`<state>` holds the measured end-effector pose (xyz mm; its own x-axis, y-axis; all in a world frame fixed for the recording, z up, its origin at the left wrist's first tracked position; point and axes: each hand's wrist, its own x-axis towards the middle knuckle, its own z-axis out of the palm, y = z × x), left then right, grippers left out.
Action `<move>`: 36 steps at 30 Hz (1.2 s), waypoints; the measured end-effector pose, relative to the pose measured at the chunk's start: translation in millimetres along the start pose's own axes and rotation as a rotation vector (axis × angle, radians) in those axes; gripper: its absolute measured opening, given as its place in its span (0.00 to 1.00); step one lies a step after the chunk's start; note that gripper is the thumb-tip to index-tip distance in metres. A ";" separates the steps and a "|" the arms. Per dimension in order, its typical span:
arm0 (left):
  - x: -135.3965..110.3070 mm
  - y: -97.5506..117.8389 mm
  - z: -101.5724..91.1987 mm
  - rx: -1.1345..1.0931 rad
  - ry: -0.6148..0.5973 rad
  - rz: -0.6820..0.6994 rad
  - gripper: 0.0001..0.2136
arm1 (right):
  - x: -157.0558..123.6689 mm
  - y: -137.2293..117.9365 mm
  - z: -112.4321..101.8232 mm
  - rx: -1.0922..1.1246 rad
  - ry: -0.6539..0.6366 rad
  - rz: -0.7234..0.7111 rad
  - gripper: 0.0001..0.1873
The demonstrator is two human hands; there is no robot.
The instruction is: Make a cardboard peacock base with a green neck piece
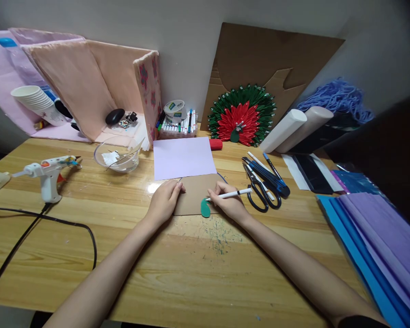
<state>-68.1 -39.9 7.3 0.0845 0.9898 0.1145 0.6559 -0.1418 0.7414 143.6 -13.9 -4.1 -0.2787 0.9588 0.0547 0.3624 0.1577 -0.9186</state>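
Note:
My left hand [165,199] rests with curled fingers on the left edge of a brown cardboard piece [194,191] lying on the wooden table [89,237]. My right hand [229,202] grips a white pen [233,194], its tip pointing left toward a small green teardrop-shaped piece [205,208] at the cardboard's lower edge. A lilac paper sheet [182,157] lies just behind the cardboard.
Scissors [261,193] and pens [269,175] lie right of my hand. A glue gun [49,173] with its black cable, a glass bowl [118,157], markers with tape [176,120], a red-green paper fan craft [242,115], stacked blue and purple sheets [376,237] surround the area.

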 end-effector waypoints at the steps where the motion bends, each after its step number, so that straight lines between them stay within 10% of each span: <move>1: 0.0 0.1 0.0 0.000 0.001 0.002 0.19 | 0.1 -0.4 -0.2 -0.005 0.002 0.001 0.18; 36: 0.0 0.4 -0.2 -0.016 -0.008 -0.001 0.18 | 6.1 -1.0 -7.5 0.206 -0.063 0.010 0.08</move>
<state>-68.0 -39.9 7.8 0.0895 0.9901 0.1086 0.6438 -0.1407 0.7521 148.3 -6.4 0.1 -0.3332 0.9425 0.0269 0.1781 0.0909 -0.9798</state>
